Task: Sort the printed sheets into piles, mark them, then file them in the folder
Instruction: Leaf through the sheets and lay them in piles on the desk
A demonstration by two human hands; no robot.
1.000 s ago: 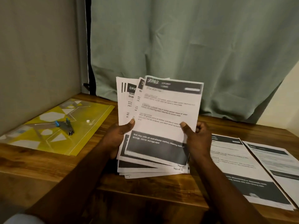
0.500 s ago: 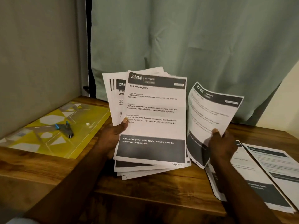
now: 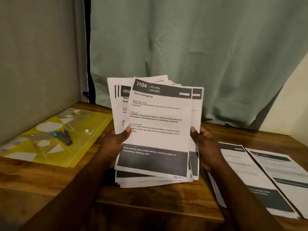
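Observation:
I hold a fanned stack of printed sheets (image 3: 158, 114) upright over the wooden table (image 3: 150, 200). Its top sheet reads "3104 KITCHEN Sink Unclogging". My left hand (image 3: 115, 144) grips the stack's left edge, thumb on the front. My right hand (image 3: 208, 147) grips the right edge, where a sheet behind the top one sticks out slightly. Two piles of sheets lie flat on the table to the right, one nearer the stack (image 3: 238, 172) and one at the far right (image 3: 283, 177). A yellow patterned folder (image 3: 50, 152) lies flat at the left.
A small grey and blue item (image 3: 62, 136) rests on the folder. A grey wall (image 3: 33, 64) closes the left side and a green curtain (image 3: 183, 47) hangs behind the table. The table's front edge runs just below my forearms.
My right hand had drawn the "2762" sheet off the top and swung it right; now it is back on the stack's right edge. The "3104" sheet is on top.

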